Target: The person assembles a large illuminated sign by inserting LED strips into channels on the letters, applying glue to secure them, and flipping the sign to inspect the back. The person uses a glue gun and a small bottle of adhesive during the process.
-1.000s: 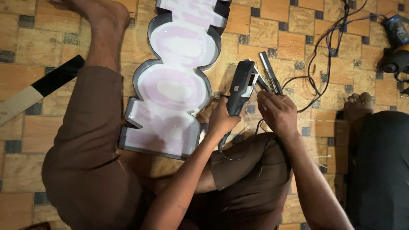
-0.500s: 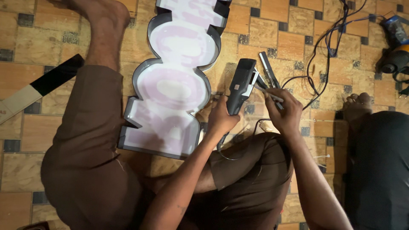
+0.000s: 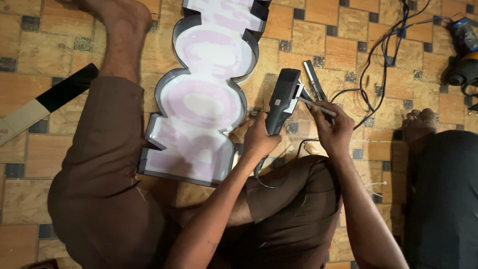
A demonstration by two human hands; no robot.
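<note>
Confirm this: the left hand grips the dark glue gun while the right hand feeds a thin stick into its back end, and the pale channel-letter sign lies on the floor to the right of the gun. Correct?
Not quite. In the head view the sign lies left of the glue gun, not right. The left hand does grip the gun, and the right hand holds the thin stick at its back end.

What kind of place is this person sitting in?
Probably a sign-making workshop, set up on a tiled floor. A big sign-letter shell lies there, the left hand holds a glue gun, and cables trail nearby.
</note>
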